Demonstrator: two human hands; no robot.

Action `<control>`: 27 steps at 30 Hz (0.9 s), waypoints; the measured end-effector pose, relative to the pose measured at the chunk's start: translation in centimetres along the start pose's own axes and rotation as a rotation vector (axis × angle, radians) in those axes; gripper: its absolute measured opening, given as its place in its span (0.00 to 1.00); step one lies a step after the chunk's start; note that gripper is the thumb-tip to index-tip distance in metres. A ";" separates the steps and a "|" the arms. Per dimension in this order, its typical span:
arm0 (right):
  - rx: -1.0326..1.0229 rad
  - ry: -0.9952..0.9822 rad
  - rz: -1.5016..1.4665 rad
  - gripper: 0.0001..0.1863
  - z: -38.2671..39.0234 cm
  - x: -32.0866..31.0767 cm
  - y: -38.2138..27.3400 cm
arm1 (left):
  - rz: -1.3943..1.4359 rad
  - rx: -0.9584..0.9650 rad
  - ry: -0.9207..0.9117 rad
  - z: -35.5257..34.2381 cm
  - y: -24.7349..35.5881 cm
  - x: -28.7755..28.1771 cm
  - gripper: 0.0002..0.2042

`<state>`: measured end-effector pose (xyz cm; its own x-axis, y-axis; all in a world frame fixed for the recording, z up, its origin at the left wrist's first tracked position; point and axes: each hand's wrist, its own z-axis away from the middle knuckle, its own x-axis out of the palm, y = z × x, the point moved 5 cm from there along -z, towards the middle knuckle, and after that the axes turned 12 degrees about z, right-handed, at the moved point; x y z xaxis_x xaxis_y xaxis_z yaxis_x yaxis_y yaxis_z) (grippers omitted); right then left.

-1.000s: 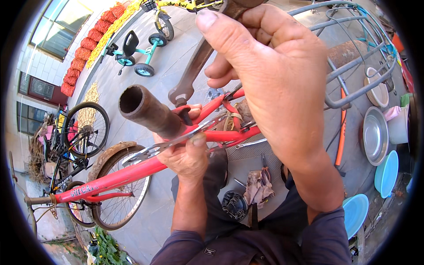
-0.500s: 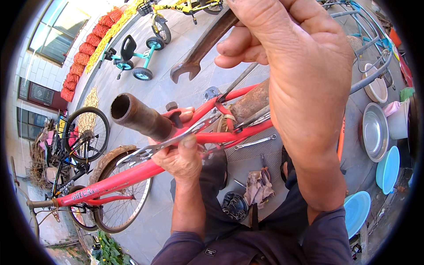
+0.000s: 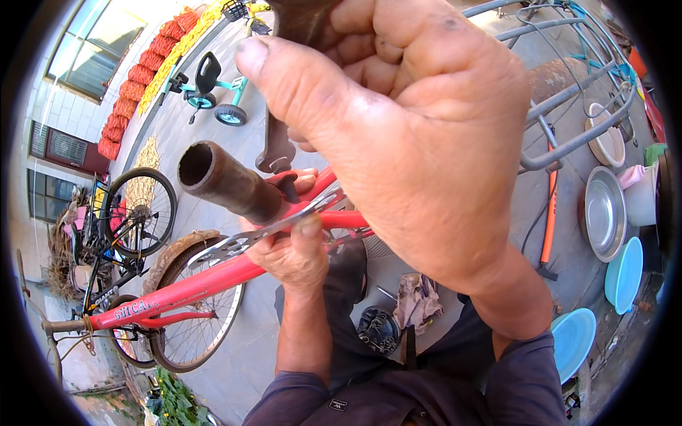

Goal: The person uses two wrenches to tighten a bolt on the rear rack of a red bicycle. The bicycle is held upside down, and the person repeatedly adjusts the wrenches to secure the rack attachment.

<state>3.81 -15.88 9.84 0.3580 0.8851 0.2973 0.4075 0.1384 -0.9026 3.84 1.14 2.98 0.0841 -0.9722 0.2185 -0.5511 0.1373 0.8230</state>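
My right hand (image 3: 419, 135) is raised close to the camera, its fingers closed round a rusty open-end wrench (image 3: 275, 145). The wrench points downward, with its lower jaw over the bolt at the red bicycle frame's clamp; whether it fully seats there I cannot tell. Below, my left hand (image 3: 302, 259) grips the red bicycle frame (image 3: 206, 287) beside the clamp, thumb in front and fingertips showing behind. From the clamp a rusty, open-ended tube (image 3: 234, 184) sticks out to the upper left. A perforated metal strip (image 3: 245, 240) runs along the frame past my left thumb.
A spoked wheel (image 3: 202, 319) and another bicycle (image 3: 138, 213) are at the left. A child's tricycle (image 3: 206, 82) stands beyond. On the right are a bent metal rack (image 3: 579, 135), an orange pump (image 3: 549, 213) and several basins (image 3: 574, 344). A rag (image 3: 419, 302) lies between my legs.
My right hand has moved left and turned, bringing the wrench from above the tube down onto the bolt at the clamp. My left hand keeps its hold on the frame.
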 end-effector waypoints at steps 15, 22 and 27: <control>-0.075 -0.001 0.080 0.09 -1.4 1.7 0.0 | 0.048 0.052 -0.021 -0.1 0.0 0.2 0.26; 0.038 -0.076 0.043 0.12 -1.3 1.5 0.7 | 0.175 0.148 -0.063 -0.5 -0.1 0.6 0.24; 0.154 -0.035 -0.099 0.09 -0.9 1.0 1.6 | 0.135 0.138 -0.092 -0.6 0.0 0.7 0.23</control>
<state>5.60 -15.18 9.03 0.2923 0.8781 0.3787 0.3049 0.2898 -0.9072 4.37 0.54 3.43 -0.0706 -0.9609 0.2678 -0.6616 0.2460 0.7084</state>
